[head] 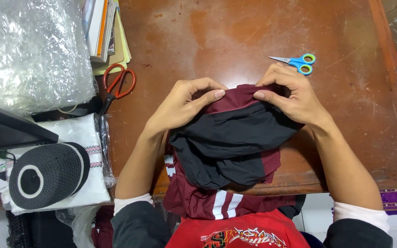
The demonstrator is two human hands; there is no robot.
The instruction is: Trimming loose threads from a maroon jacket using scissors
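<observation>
left hand (184,103) pinched on maroon-and-black garment (233,138), right hand (292,94) pinching its top edge, wooden table (235,36)

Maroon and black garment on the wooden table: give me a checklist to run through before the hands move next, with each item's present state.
1. Left hand pinches the maroon and black garment at its top edge: ok.
2. Right hand pinches the same edge: ok.
3. Garment lies flat: not ok, bunched, hanging over the wooden table edge.
4. Small blue scissors apart from the garment: ok, just beyond the right hand.
5. Orange scissors clear of both hands: ok.
</observation>
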